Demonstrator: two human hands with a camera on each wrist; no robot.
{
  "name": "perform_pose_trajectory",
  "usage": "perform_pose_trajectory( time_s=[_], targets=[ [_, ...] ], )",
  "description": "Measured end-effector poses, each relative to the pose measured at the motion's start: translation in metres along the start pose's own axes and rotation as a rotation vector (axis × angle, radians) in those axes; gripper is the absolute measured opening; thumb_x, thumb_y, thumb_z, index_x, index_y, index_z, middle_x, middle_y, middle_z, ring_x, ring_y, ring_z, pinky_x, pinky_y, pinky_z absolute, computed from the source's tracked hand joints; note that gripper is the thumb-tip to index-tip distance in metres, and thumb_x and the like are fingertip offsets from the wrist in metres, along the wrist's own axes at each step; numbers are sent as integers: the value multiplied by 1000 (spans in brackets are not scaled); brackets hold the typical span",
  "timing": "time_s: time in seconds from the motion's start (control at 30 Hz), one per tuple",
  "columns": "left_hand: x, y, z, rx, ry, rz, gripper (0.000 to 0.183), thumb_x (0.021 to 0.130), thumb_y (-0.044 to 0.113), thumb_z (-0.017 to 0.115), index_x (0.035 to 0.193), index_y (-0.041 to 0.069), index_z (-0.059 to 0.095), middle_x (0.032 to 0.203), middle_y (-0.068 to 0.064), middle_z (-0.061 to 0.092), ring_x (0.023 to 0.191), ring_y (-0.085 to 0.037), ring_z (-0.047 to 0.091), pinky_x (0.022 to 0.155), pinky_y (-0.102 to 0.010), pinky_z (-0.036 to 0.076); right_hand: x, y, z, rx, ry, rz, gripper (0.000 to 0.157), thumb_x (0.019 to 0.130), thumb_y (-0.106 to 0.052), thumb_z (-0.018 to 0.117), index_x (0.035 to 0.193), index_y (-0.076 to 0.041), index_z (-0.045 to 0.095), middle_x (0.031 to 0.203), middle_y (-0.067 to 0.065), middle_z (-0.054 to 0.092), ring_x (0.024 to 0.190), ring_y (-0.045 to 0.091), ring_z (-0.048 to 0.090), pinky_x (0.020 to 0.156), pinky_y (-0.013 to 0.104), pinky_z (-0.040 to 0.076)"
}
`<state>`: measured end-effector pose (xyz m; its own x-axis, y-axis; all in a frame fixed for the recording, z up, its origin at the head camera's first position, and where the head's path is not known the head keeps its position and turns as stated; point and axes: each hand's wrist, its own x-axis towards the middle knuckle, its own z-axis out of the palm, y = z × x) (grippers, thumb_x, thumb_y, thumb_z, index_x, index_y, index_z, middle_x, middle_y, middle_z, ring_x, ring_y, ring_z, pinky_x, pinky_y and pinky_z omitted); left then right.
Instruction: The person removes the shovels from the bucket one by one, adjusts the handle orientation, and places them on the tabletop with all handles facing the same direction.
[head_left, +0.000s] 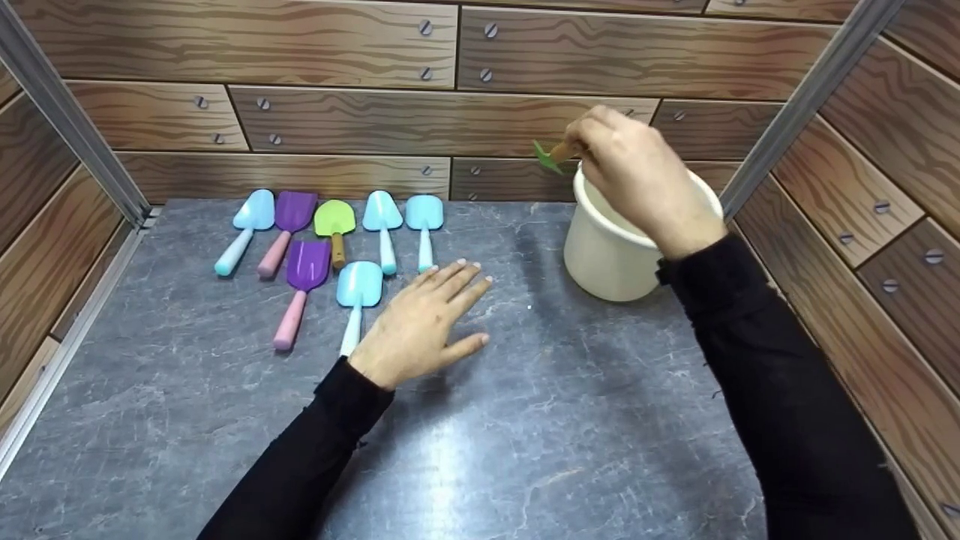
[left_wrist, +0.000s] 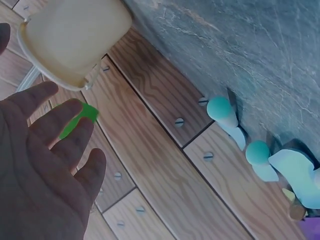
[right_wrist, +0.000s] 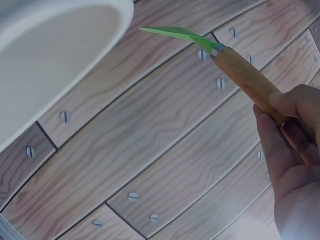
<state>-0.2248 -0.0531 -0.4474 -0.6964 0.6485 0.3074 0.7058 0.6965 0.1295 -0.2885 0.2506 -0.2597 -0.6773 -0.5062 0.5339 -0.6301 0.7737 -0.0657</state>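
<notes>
My right hand [head_left: 637, 172] grips the wooden handle [right_wrist: 247, 80] of a small green hand trowel [head_left: 547, 159] near its end. The trowel is raised beside the rim of a cream bucket [head_left: 611, 259], with its green blade [right_wrist: 177, 33] pointing away from the hand. Straight-fingered and holding nothing, my left hand [head_left: 416, 330] hovers over or lies near the grey table; contact cannot be told. Closest to it is a light-blue trowel [head_left: 360, 285], whose handle reaches toward the wrist.
Left of the bucket, several trowels lie in a back row: blue ones [head_left: 425, 214], a purple one [head_left: 295, 211] with a pink handle and a lime one [head_left: 334, 219] with a brown handle. Another purple trowel [head_left: 307, 262] lies before them. Wood-patterned walls [head_left: 337, 120] enclose the grey tabletop [head_left: 187, 420].
</notes>
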Motion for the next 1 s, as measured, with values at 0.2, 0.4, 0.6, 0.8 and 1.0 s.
perform_pose_trajectory(
  time_s=[0.2,0.4,0.6,0.8,1.0],
  targets=[
    [0,3,4,66,8,24,80,118,64,61,180,14,49,187,-14,49,176,-35,46,147,-59,38,-1,-4,20,-23,-6,-21,19,112,7,64,123,5,80,128,20,82,120,41,83,105,55,72],
    [0,0,3,58,23,-2,78,118,58,65,178,11,51,186,-16,50,175,-37,47,145,-62,40,-5,-10,41,-31,-53,-39,19,111,7,68,124,2,81,132,18,82,118,39,84,96,51,74],
    [0,-7,2,32,22,-31,78,118,58,65,178,10,51,186,-17,50,175,-37,47,145,-63,40,-10,-12,65,-17,-86,-106,25,107,14,66,124,3,81,131,19,82,119,39,84,99,49,74],
    [-2,-14,1,-6,19,-57,78,117,54,67,179,9,50,186,-17,48,176,-39,46,147,-63,37,-15,-14,86,3,-103,-148,26,109,14,62,125,2,80,127,18,82,120,38,83,105,49,73],
    [-2,-19,2,6,7,-74,79,118,56,64,180,9,47,187,-17,48,176,-39,46,148,-63,36,-19,-14,107,-17,-112,-179,28,106,15,64,126,0,78,127,16,82,120,36,83,104,47,72]
  ],
)
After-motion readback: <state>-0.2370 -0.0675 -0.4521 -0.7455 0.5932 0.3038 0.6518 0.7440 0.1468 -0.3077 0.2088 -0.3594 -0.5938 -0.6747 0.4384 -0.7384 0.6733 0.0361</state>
